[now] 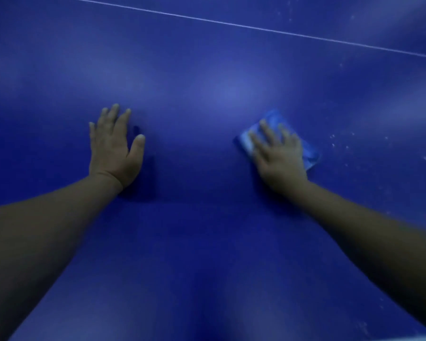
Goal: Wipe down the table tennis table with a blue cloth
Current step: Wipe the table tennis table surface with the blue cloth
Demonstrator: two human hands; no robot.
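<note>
Right grip [278, 153]: fingers spread flat, pressing the folded blue cloth [310, 153] onto the tabletop [207, 57], palm weight keeping the fabric in contact, apparently for a wiping stroke. Left grip [113, 143]: wide and flat on bare surface, holding nothing, likely bracing the lean over the table. Cloth right of centre, just beside pale specks [340, 143] scattered farther right, probably the next patch to cover. White line [231, 24] crossing at the far side.
</note>
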